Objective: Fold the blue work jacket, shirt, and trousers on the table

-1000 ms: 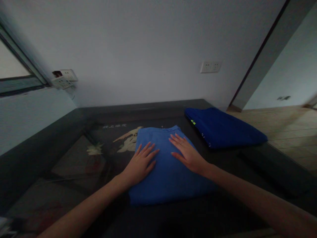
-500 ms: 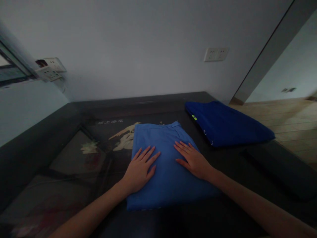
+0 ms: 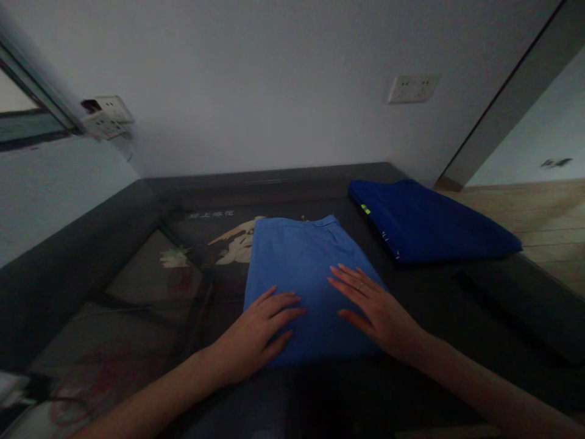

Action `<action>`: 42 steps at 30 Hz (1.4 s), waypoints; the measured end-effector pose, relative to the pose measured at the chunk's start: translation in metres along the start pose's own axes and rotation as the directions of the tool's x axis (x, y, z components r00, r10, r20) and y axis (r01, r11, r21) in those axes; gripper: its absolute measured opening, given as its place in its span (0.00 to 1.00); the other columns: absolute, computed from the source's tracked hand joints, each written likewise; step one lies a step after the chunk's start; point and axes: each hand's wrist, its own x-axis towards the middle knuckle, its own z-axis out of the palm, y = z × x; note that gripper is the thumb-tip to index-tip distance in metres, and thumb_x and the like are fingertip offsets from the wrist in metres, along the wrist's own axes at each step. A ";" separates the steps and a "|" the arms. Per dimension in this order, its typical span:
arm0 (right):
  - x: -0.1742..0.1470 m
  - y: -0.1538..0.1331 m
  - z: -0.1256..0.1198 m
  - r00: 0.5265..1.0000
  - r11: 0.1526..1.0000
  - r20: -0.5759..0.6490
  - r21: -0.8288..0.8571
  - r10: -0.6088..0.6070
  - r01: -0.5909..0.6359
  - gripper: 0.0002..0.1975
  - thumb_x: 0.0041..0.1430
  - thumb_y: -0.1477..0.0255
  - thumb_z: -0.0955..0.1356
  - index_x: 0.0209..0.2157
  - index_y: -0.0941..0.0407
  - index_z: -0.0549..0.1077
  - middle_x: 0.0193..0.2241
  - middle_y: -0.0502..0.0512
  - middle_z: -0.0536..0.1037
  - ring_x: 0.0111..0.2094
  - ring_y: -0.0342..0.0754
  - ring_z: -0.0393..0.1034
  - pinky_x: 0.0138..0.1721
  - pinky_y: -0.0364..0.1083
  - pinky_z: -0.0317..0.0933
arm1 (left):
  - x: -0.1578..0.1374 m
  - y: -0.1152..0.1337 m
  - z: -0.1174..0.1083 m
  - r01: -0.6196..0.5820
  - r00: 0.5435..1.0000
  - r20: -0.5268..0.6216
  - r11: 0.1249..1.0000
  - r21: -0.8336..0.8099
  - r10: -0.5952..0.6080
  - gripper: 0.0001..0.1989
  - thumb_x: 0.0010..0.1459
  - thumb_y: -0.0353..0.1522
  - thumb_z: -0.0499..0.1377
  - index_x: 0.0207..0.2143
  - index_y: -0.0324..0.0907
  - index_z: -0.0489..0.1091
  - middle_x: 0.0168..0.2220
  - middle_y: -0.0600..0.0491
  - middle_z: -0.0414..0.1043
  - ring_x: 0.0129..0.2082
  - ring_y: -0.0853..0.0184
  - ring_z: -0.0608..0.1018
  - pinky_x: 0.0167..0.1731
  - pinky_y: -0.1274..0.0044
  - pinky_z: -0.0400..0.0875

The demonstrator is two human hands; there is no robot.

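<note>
A light blue folded garment (image 3: 304,259), with a waistband along its far edge, lies flat on a dark patterned table (image 3: 292,194); its kind is not certain. My left hand (image 3: 258,332) rests over its near left part, fingers spread and slightly bent. Over the near right side is my right hand (image 3: 372,311), fingers stretched out, a ring on one of them. Neither hand grips the cloth. Part of the garment's near edge is hidden by my hands.
To the right lies a dark blue folded cloth (image 3: 434,222) with a small yellow-green mark on its edge. A dark flat object (image 3: 525,311) sits nearer, on the right. Wall sockets (image 3: 414,88) are behind the table; a cable and plug (image 3: 36,390) show at lower left.
Both hands have slid toward me over the light blue garment, uncovering more of its far part. The left fingers are more bent. The camera view has shifted slightly.
</note>
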 end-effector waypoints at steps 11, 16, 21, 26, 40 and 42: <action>-0.019 0.010 0.013 0.986 0.996 0.163 -0.078 -0.021 0.034 0.30 0.64 0.56 0.59 0.65 0.45 0.47 0.66 0.50 0.50 0.65 0.54 0.44 0.62 0.61 0.47 | -0.004 -0.006 0.019 -0.066 0.995 0.081 0.980 0.188 0.051 0.30 0.62 0.32 0.50 0.65 0.53 0.45 0.68 0.55 0.42 0.66 0.60 0.52 0.63 0.59 0.49; -0.018 0.008 0.012 0.986 1.000 0.166 -0.025 -0.003 0.007 0.29 0.65 0.57 0.59 0.64 0.44 0.49 0.66 0.50 0.50 0.65 0.54 0.45 0.62 0.62 0.46 | -0.004 -0.004 0.019 -0.050 0.996 0.079 0.983 0.179 0.036 0.31 0.61 0.30 0.50 0.65 0.54 0.45 0.68 0.56 0.43 0.66 0.60 0.53 0.63 0.59 0.51; -0.020 0.009 0.004 0.980 0.996 0.195 0.081 0.030 -0.047 0.26 0.64 0.57 0.59 0.63 0.45 0.55 0.65 0.50 0.53 0.65 0.54 0.47 0.63 0.62 0.44 | -0.005 -0.001 0.014 -0.010 0.997 0.078 0.999 0.048 0.006 0.29 0.62 0.33 0.52 0.64 0.55 0.47 0.66 0.54 0.48 0.65 0.60 0.56 0.62 0.58 0.52; 0.002 0.007 -0.015 0.990 0.982 0.054 0.126 0.134 -0.140 0.27 0.65 0.56 0.59 0.61 0.51 0.60 0.63 0.56 0.59 0.63 0.53 0.51 0.62 0.58 0.50 | 0.016 -0.015 -0.008 0.119 0.990 -0.060 0.985 -0.121 -0.127 0.22 0.65 0.35 0.49 0.61 0.52 0.56 0.62 0.51 0.59 0.61 0.63 0.64 0.59 0.64 0.62; 0.118 0.088 0.046 0.934 0.929 0.000 -0.112 0.356 -0.354 0.33 0.66 0.54 0.52 0.63 0.61 0.55 0.64 0.64 0.54 0.66 0.55 0.43 0.62 0.62 0.42 | 0.109 -0.118 0.016 0.452 0.879 -0.305 0.845 0.286 -0.367 0.29 0.64 0.44 0.45 0.65 0.46 0.49 0.66 0.46 0.49 0.65 0.53 0.52 0.62 0.55 0.47; 0.114 0.091 0.047 0.929 0.923 -0.002 -0.110 0.370 -0.368 0.33 0.66 0.54 0.52 0.64 0.61 0.54 0.64 0.63 0.53 0.66 0.55 0.42 0.62 0.62 0.41 | 0.108 -0.119 0.018 0.450 0.881 -0.298 0.845 0.288 -0.368 0.29 0.64 0.45 0.45 0.65 0.46 0.49 0.66 0.46 0.48 0.66 0.54 0.52 0.62 0.55 0.47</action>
